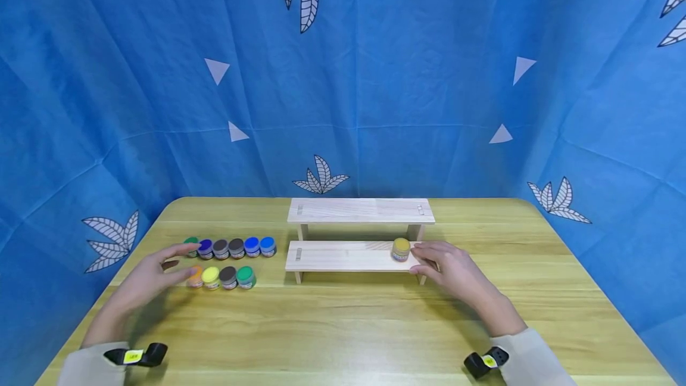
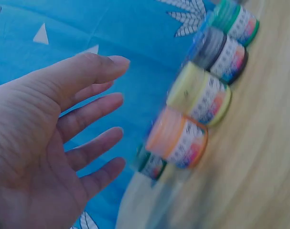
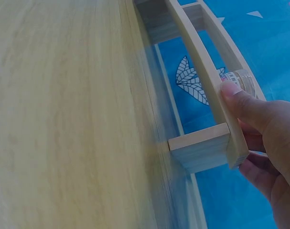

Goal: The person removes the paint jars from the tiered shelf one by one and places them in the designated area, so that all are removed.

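Observation:
On the right end of the lower wooden shelf (image 1: 337, 256) stands a small paint jar (image 1: 401, 250) with a dark yellow lid. My right hand (image 1: 455, 268) is at that shelf end, fingertips close beside the jar and thumb by the shelf's front edge. In the right wrist view the thumb (image 3: 238, 95) overlaps the jar, and the other fingers are partly hidden behind the board. My left hand (image 1: 152, 273) reaches toward the left jars, fingers spread and palm empty. Nearest to it are an orange-lidded jar (image 2: 177, 138) and a green-lidded jar (image 1: 191, 245), partly covered by the fingers in the head view.
Two rows of paint jars stand on the left of the table (image 1: 343, 332); yellow (image 1: 211, 277), dark (image 1: 228, 277) and green (image 1: 246, 277) lids continue the front row, with several purple, dark and blue ones behind. A higher wooden shelf (image 1: 359, 211) rises behind the lower one. Blue curtain (image 1: 375, 76) surrounds the table.

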`<state>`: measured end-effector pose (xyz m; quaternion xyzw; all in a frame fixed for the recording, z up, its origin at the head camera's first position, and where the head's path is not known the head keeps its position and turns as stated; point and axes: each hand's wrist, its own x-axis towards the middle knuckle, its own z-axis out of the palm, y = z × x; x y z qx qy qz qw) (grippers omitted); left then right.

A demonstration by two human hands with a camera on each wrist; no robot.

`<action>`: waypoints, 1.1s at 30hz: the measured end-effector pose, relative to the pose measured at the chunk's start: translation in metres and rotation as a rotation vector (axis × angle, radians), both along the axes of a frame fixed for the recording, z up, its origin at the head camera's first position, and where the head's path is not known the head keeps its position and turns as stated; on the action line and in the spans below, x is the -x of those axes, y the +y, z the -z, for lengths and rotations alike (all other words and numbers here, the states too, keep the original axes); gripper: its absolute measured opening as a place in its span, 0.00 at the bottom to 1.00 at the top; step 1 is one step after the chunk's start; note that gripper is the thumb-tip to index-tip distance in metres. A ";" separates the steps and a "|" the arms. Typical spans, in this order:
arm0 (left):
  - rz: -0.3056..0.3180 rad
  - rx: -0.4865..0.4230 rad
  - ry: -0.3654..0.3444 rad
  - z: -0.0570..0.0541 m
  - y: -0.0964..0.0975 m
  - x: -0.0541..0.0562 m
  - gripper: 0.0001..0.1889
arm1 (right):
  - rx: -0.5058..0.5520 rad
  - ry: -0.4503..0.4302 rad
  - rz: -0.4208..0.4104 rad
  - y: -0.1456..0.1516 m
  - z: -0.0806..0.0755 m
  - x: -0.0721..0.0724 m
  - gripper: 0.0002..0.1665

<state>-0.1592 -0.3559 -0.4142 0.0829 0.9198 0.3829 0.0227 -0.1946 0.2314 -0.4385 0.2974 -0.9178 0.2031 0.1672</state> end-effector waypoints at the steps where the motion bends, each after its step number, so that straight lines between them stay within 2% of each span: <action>1: 0.000 0.006 0.009 -0.002 0.003 0.000 0.31 | 0.000 0.001 0.000 0.000 0.000 0.000 0.28; 8: 0.003 0.036 0.088 -0.016 0.026 -0.004 0.28 | -0.003 -0.001 0.006 0.000 -0.001 -0.001 0.29; 11: 0.017 0.013 0.073 -0.018 0.037 -0.004 0.28 | 0.002 -0.007 0.006 0.000 -0.002 -0.002 0.28; 15: 0.048 0.020 0.076 -0.018 0.051 -0.003 0.27 | 0.005 -0.005 0.004 0.000 -0.003 -0.002 0.28; 19: 0.079 0.065 0.134 -0.015 0.064 -0.002 0.26 | 0.003 -0.006 -0.003 -0.001 -0.004 -0.003 0.28; 22: 0.118 0.061 0.170 -0.016 0.075 -0.001 0.25 | 0.002 -0.012 -0.004 -0.001 -0.003 -0.003 0.28; 29: 0.191 0.122 0.231 -0.026 0.106 -0.002 0.25 | 0.001 -0.026 0.006 -0.001 -0.003 -0.003 0.29; 33: 0.229 0.168 0.257 -0.028 0.122 0.001 0.26 | 0.001 -0.027 0.005 -0.001 -0.004 -0.004 0.28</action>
